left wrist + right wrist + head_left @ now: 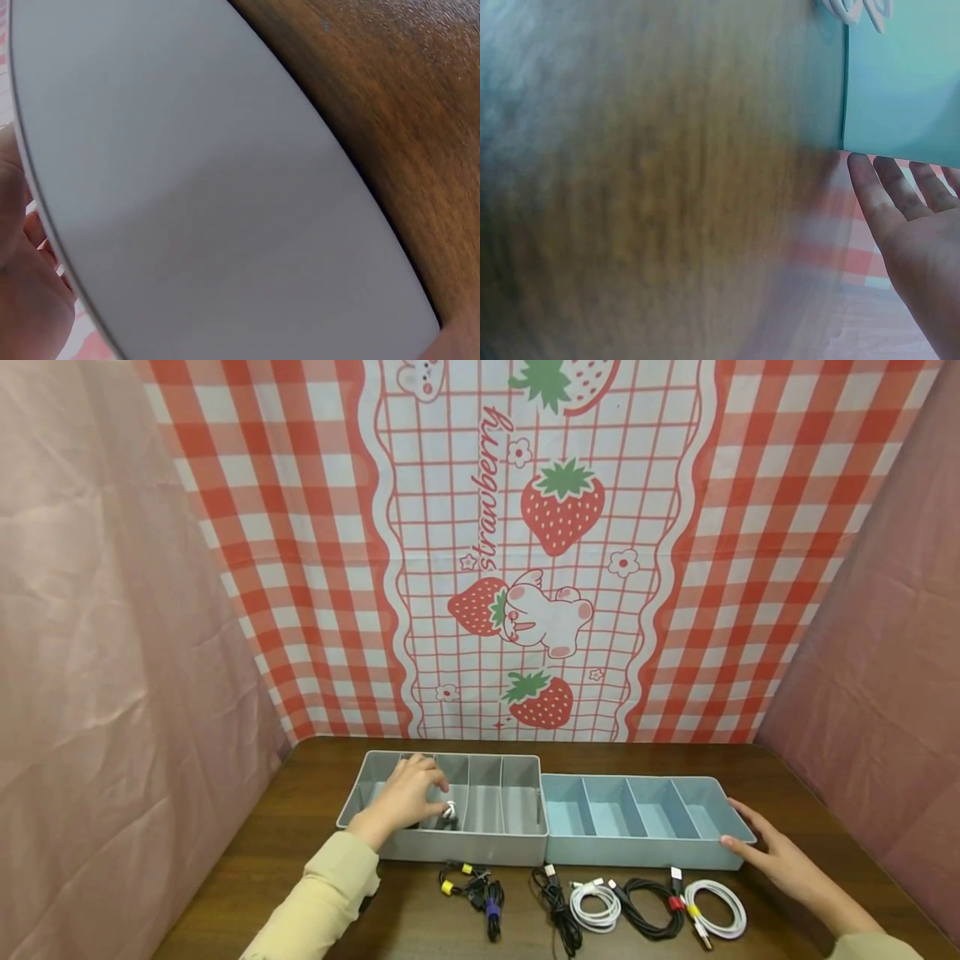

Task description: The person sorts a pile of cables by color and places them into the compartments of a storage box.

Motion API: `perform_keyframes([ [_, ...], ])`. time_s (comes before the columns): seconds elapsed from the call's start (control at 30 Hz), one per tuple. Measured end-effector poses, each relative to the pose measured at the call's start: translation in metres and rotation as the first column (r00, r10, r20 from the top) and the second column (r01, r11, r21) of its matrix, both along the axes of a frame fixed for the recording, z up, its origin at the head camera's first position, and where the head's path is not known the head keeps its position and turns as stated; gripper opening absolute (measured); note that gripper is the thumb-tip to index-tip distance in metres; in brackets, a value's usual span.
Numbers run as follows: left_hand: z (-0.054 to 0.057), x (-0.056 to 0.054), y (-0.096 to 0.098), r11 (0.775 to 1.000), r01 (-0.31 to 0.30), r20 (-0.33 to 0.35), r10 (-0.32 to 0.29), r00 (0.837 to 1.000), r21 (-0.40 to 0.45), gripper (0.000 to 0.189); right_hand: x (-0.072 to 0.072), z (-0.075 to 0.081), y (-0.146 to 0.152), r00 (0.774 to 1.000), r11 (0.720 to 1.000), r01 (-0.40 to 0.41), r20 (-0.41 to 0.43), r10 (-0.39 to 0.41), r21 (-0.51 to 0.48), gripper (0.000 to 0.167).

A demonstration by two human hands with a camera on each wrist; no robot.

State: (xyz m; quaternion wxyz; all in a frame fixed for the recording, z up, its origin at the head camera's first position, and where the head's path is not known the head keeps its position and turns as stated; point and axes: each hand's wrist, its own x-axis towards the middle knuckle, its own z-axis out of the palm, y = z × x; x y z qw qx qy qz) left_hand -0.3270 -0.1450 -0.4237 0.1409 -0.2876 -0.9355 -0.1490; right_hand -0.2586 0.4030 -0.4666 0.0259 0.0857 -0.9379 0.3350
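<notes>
My left hand (408,789) reaches over the grey divided box (480,847), its thumb and fingers apart. Just beside the thumb, a dark cable with a white tie (449,811) sits in a compartment; I see no grip on it. In the left wrist view, the box's outer wall (187,180) hides most of the left hand (30,292). At the right end of the light blue divided box (645,853), my right hand (780,860) touches the corner. In the right wrist view, the right hand's fingers (870,187) lie extended against the blue box (907,90).
In front of the boxes lie black cables with yellow ties (465,885), a black cable with a purple tie (492,910), another black cable (558,910), a white coil (596,907), a red-tied black coil (651,910) and a yellow-tied white coil (720,910). A checked cloth (315,610) hangs behind.
</notes>
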Motion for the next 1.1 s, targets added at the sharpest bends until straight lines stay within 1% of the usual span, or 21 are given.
perform_keyframes([
  [0.27,0.01,0.006,0.001,1.0,0.028,-0.028,-0.027,0.999,0.011,0.02,0.001,-0.001,0.0,1.0,1.0,0.004,-0.006,-0.004,0.006,0.072],
  [0.43,0.018,0.012,0.003,1.0,0.024,-0.054,-0.024,0.998,-0.002,0.021,0.0,-0.002,0.001,1.0,1.0,0.003,-0.01,-0.003,0.004,0.072],
  [0.6,0.026,0.018,0.006,1.0,0.023,-0.044,-0.023,0.999,0.009,0.021,0.001,-0.001,0.001,1.0,1.0,0.005,-0.007,-0.005,0.002,0.072],
  [0.73,0.032,0.024,0.009,1.0,0.019,-0.036,-0.018,0.999,0.02,0.022,0.001,-0.001,0.0,1.0,1.0,0.003,-0.006,-0.003,0.001,0.072],
  [0.93,0.039,0.033,0.014,0.999,0.021,-0.076,-0.019,0.997,0.032,0.023,0.002,0.001,-0.001,1.0,1.0,0.001,-0.011,-0.001,-0.001,0.072],
  [1.1,0.046,0.042,0.019,0.999,0.017,-0.088,-0.013,0.996,0.049,0.025,0.002,0.001,-0.002,1.0,1.0,0.004,-0.006,-0.004,0.003,0.072],
])
